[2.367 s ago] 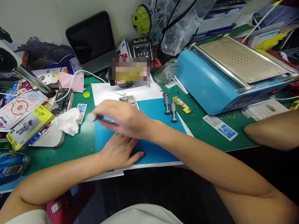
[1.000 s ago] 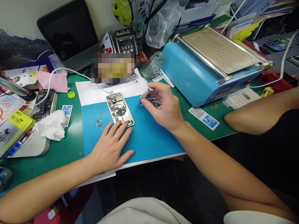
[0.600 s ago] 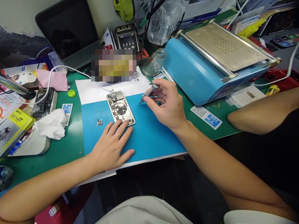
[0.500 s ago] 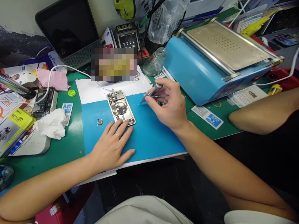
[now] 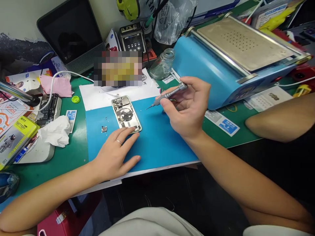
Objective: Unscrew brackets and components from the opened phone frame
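An opened smartphone point(image 5: 126, 113) lies on the blue mat point(image 5: 157, 147), its inner boards and metal frame showing. My left hand point(image 5: 116, 150) rests at the phone's lower end, fingers spread, the fingertips on its bottom edge. In my right hand point(image 5: 188, 108) is a grey precision screwdriver point(image 5: 169, 95), gripped between thumb and fingers. Its thin tip points left and down, to the right of the phone, over or on the mat; contact cannot be made out. A small metal phone part point(image 5: 104, 129) sits left of the phone, with tiny bits close by.
A blue machine with a perforated metal plate point(image 5: 236, 41) stands at the right, beside a glass jar point(image 5: 163, 64). Crumpled tissue point(image 5: 56, 130), a battery box point(image 5: 18, 137) and another opened device point(image 5: 48, 108) crowd the left. Another person's arm point(image 5: 278, 119) rests at the right edge.
My right hand has moved right and tilted the screwdriver flatter, its tip staying near the same spot. The fingers of my left hand have drawn back slightly toward the phone's lower edge.
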A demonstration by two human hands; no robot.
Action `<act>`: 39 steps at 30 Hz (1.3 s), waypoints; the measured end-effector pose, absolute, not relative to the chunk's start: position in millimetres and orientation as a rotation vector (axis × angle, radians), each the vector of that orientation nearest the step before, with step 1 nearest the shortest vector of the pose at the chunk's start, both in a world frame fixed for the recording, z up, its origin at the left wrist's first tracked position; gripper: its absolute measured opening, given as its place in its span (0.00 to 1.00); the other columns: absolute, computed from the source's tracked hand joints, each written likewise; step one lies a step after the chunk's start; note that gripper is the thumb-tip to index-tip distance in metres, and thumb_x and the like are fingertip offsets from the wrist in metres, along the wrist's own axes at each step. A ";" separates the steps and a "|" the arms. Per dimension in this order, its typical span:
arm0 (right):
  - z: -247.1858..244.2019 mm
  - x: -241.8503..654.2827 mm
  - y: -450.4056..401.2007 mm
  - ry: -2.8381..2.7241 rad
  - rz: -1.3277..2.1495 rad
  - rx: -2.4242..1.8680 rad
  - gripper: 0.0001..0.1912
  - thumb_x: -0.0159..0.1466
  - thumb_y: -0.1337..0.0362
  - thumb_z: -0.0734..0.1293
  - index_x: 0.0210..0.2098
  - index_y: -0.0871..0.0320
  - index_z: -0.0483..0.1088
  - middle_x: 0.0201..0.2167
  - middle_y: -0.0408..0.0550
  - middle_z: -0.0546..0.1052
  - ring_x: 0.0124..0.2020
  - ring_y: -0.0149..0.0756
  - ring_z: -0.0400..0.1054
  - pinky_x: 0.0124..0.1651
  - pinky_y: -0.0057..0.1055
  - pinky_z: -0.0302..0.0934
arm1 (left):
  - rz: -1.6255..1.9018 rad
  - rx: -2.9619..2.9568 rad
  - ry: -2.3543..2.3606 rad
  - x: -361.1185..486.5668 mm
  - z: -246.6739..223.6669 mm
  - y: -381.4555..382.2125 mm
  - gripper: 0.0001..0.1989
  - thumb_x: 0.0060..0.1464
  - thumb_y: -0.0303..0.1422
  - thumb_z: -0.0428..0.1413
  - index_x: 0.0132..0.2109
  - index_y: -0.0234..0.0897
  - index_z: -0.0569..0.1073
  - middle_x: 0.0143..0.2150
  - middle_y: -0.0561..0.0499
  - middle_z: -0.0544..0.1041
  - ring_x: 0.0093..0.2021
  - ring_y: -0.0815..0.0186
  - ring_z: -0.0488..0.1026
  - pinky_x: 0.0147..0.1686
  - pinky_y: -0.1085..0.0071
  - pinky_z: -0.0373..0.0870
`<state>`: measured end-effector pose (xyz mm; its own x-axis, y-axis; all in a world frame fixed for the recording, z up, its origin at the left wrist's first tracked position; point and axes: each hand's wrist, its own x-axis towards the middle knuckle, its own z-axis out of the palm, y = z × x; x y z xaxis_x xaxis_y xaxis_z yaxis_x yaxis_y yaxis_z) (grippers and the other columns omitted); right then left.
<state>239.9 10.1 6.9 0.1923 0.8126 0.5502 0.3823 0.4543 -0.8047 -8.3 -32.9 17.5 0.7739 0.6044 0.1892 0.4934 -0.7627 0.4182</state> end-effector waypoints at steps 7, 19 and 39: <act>34.6 234.4 27.3 -1.487 0.533 -1.006 0.22 0.67 0.54 0.68 0.55 0.46 0.56 0.41 0.44 0.75 0.37 0.33 0.75 0.39 0.34 0.75 | 0.809 2.394 1.135 13.4 50.7 7.2 0.17 0.65 0.37 0.56 0.58 0.37 0.70 0.53 0.44 0.76 0.50 0.60 0.74 0.51 0.61 0.72; 19.6 229.7 35.8 -1.446 0.461 -0.677 0.32 0.65 0.68 0.67 0.66 0.39 0.59 0.34 0.42 0.78 0.29 0.35 0.76 0.32 0.34 0.76 | 1.232 2.543 0.956 21.5 18.0 24.9 0.12 0.66 0.35 0.53 0.54 0.40 0.71 0.41 0.48 0.76 0.38 0.64 0.73 0.37 0.66 0.69; 10.9 221.4 21.7 -1.322 0.695 -0.857 0.25 0.67 0.65 0.67 0.61 0.41 0.63 0.37 0.46 0.77 0.31 0.39 0.76 0.33 0.39 0.76 | 1.025 2.577 1.032 24.5 17.4 26.1 0.07 0.66 0.34 0.58 0.49 0.40 0.75 0.40 0.51 0.81 0.36 0.67 0.74 0.37 0.65 0.60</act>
